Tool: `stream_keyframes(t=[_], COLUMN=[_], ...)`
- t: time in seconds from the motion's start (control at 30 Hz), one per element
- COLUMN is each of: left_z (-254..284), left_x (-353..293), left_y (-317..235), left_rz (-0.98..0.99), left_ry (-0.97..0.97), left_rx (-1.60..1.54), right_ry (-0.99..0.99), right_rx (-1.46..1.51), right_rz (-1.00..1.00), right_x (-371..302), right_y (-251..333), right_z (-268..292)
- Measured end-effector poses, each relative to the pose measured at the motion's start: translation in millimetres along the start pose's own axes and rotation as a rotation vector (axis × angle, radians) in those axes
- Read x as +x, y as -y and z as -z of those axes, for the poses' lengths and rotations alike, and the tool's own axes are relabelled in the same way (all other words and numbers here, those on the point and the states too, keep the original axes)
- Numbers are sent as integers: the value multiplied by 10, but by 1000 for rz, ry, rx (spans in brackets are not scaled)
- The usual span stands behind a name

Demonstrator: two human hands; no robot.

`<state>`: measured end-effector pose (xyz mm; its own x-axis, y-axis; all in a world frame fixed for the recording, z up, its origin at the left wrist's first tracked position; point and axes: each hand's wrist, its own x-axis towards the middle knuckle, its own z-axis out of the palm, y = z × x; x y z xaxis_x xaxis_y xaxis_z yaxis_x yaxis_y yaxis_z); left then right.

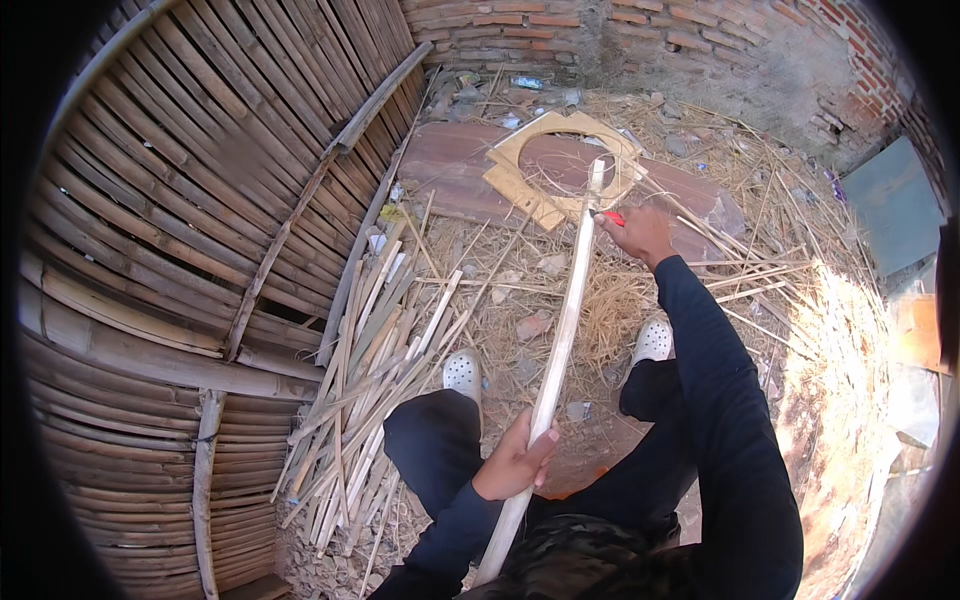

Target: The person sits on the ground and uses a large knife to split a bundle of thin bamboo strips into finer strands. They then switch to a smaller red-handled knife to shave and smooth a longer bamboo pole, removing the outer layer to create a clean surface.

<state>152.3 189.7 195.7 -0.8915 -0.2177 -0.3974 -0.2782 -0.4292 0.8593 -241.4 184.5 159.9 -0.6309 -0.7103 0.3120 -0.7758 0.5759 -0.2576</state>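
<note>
A long pale bamboo strip (pixel 565 345) slants up from my lap toward the far side, its far end above a wooden board with a round hole (pixel 510 165). My left hand (pixel 516 458) is wrapped round its lower part, near my left knee. Close to the far end, my right hand (pixel 643 235) grips a small red-handled knife (pixel 611 217) against the strip's right side. Its dark tip meets the strip; the blade is too small to make out well. Thin curled shavings (pixel 620 310) lie on the ground below my right hand.
A pile of split bamboo strips (pixel 375 360) lies left of my left leg. Beyond it rises a bamboo slat wall (pixel 210 150). A reddish-brown panel (pixel 450 170) lies under the holed board. A brick wall (pixel 690 60) closes the far side; a grey-blue sheet (pixel 893 205) leans at right.
</note>
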Motion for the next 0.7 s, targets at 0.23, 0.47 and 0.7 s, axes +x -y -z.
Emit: stream_keyframes(t=[0.23,0.47,0.7], left_z=[-53,-29,-122], left_x=[-49,238,427], left_y=[-357,-1025,-1113], left_rz=[-120,-243,-169], left_ry=[-85,-102,-34], left_rx=[-49,61,1], right_ry=[39,-94,-219], right_rx=[217,371,274], right_rz=[53,629,485], right_x=[-186,-914,-644], right_y=[507,1164,910], right_z=[415,985,828])
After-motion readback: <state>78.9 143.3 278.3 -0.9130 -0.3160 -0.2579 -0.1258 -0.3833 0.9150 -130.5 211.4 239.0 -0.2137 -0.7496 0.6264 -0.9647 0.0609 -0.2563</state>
